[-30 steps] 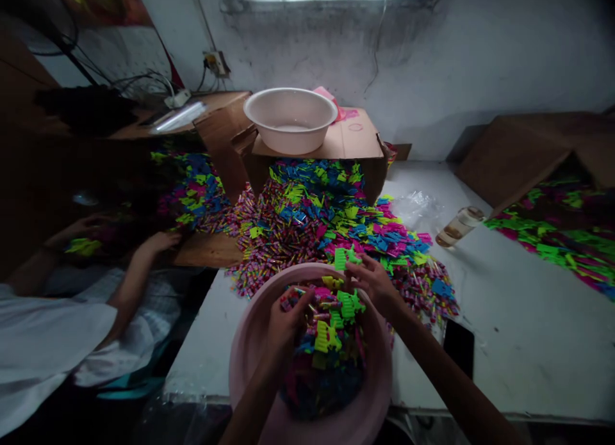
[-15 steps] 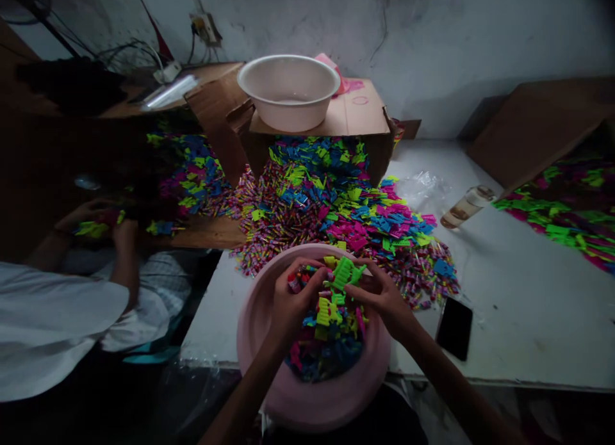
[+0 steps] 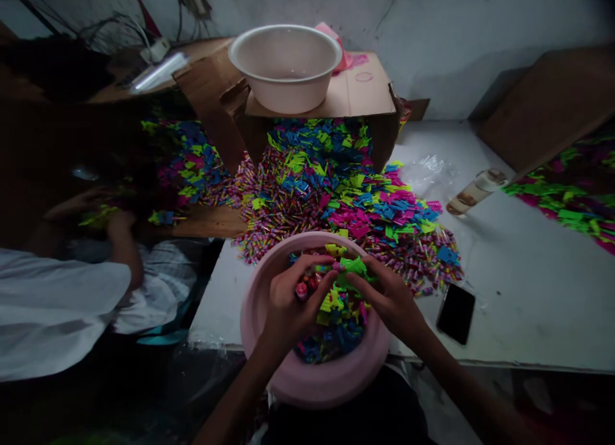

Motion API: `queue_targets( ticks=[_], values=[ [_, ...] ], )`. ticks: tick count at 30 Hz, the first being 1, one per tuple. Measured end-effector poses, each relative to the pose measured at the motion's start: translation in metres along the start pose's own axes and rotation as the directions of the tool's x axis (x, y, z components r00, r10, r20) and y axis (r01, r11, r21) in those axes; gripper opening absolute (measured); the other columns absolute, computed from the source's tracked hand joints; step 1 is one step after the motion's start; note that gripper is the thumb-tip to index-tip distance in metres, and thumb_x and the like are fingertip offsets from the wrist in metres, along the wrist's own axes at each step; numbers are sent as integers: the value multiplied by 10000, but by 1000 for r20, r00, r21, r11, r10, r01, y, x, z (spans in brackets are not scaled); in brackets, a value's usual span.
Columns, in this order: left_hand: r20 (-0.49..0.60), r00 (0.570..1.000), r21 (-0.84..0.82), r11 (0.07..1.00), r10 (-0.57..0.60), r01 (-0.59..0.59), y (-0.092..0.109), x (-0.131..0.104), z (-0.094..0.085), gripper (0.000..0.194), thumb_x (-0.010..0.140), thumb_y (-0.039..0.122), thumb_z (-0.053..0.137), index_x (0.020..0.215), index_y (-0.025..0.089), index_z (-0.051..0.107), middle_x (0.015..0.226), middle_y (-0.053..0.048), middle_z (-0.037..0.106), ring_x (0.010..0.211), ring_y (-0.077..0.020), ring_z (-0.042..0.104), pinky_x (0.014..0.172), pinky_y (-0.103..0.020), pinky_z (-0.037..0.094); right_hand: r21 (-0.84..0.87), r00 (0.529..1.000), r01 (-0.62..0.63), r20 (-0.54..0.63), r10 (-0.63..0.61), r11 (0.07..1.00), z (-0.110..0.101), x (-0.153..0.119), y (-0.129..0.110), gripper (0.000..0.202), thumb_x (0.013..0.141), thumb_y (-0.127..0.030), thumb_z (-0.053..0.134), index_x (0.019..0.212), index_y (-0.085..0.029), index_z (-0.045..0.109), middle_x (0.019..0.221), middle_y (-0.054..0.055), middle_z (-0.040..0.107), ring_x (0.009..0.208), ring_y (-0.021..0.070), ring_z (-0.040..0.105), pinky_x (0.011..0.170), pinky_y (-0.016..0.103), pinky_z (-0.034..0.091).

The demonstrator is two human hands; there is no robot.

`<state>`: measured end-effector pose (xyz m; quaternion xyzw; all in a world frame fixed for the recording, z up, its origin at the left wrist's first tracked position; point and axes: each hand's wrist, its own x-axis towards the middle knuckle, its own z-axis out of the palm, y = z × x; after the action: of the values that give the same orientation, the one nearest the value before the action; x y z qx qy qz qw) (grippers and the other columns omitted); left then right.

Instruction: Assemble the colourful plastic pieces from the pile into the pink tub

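"Since both hands are over the pink basin (image 3: 327,392), what is each one doing?"

"The left hand (image 3: 291,301) is partly closed: thumb and forefinger pinch a small tube (image 3: 337,266), and the curled fingers hold red-ended tubes (image 3: 301,291). The right hand (image 3: 391,299) is half open, thumb and fingers pinching a bright green plastic piece (image 3: 354,271)."

"Do tube and piece join?"

"They meet above the basin's far half, but I can't tell whether one sits in the other."

"And around the basin?"

"Coloured plastic pieces (image 3: 336,336) lie inside it. Just beyond its far rim spreads a pile of striped tubes (image 3: 269,221), with a cardboard box (image 3: 369,89) behind, bearing a white bowl (image 3: 288,96). Right of the basin lies a phone (image 3: 456,314); farther off, a bottle (image 3: 475,192) leans. Well to its left, another person's hand (image 3: 120,224) is near a yellow-green piece (image 3: 100,216)."
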<state>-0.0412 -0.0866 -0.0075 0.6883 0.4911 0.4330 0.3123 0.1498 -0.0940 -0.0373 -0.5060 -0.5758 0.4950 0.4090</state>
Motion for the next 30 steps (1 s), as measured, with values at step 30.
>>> queue_targets(
  ticks=[30],
  values=[
    [-144, 977, 168, 976, 160, -135, 17, -16, 16, 179, 927, 156, 641, 1098, 210, 633, 1004, -47, 731, 896, -177, 703, 822, -265, 540, -360, 882, 416, -65, -468, 835, 10, -9, -2, 262, 1001, -189, 541, 1249, -268, 566, 1102, 69, 746, 994, 221, 745, 921, 315, 569]
  ],
)
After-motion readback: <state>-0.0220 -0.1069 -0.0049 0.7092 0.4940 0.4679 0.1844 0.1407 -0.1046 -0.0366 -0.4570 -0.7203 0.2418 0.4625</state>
